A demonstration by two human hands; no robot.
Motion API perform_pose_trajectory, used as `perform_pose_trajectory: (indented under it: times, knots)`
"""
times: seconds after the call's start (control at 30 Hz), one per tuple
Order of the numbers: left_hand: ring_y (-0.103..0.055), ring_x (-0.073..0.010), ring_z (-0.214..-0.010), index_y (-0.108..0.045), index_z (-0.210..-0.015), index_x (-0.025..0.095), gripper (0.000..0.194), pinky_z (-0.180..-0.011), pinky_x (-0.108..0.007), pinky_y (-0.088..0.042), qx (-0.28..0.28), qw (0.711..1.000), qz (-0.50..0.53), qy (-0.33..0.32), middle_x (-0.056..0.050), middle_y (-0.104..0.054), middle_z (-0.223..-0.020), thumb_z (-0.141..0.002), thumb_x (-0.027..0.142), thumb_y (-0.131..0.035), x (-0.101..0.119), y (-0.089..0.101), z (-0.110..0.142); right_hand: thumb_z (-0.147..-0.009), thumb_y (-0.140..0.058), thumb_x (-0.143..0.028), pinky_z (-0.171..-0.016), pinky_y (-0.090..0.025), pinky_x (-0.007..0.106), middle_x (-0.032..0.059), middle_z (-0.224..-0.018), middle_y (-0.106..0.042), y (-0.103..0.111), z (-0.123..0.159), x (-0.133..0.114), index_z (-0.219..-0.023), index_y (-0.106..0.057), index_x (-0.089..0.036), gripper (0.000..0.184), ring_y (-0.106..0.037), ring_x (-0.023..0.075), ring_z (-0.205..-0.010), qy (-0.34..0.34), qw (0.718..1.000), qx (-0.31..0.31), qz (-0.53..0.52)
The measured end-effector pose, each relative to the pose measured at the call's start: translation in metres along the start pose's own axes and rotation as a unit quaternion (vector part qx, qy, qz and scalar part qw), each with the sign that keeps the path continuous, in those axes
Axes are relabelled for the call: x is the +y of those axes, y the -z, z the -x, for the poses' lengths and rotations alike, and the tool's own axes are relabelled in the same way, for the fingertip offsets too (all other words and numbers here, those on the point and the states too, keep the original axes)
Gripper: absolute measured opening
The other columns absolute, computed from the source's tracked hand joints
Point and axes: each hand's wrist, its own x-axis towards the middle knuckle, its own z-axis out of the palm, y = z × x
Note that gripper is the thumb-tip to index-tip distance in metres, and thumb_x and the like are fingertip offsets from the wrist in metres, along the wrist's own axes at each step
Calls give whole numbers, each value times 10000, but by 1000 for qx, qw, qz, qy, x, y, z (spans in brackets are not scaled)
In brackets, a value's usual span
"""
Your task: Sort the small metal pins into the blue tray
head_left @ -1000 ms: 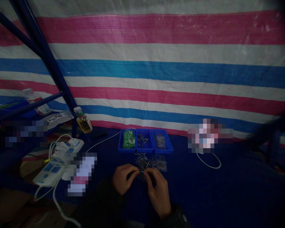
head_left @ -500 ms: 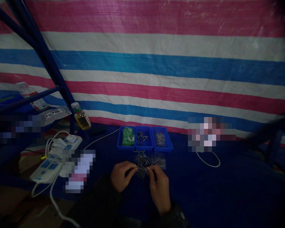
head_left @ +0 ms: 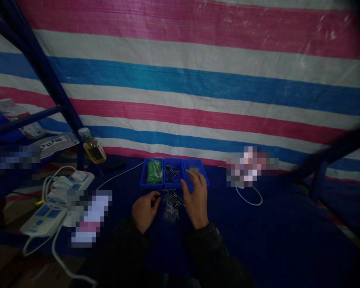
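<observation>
My left hand (head_left: 145,211) is closed in a pinch just left of a small heap of slim metal pins (head_left: 177,204). What its fingertips hold is too small and dark to make out. Fingers apart and bent, my right hand (head_left: 195,198) reaches over the front of the right blue bin (head_left: 206,176), partly covering its small clear bags (head_left: 192,167). Similar metal pins (head_left: 173,173) lie in the middle bin, and a green packet (head_left: 154,172) fills the left one. On the blue surface between my hands, a clear plastic bag (head_left: 170,214) lies against the heap.
To the left are a white power strip (head_left: 45,218) with plugs and cables, a blurred-out flat item (head_left: 91,218) and a bottle of yellow liquid (head_left: 93,150). A white cable loop (head_left: 253,204) lies at right. Blue metal bars (head_left: 48,80) and a striped sheet (head_left: 198,88) enclose the surface.
My hands, which met over the heap, have parted. The right hand has moved up to the right bin and opened; the left has drawn slightly left. The camera view has shifted.
</observation>
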Motion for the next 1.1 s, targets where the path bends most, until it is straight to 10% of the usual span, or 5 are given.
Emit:
perform_pose_trajectory:
  times: [0.4,1.1]
  knots:
    - [-706,-181,-816,-652,-982,271,138,-638,-246,-363,-51,992,-116,3,2,-758,-880,-1016,312,-525,19,2,-2,-1015,-516,-301,-891,-482,411,73,-1022,-647,7,88,4,-1152,-609,-226,182,-585,249,-1001,-46,996,-57,-51]
    - [-745,-328,-929,-517,-1092,156,197,-746,-400,-513,-190,955,-221,-56,-160,-722,-1095,-935,51,-461,33,9,-17,-1011,-522,-213,-886,-495,377,58,-1013,-643,7,92,4,-1161,-601,-226,170,-601,226,-986,-54,993,-71,-76]
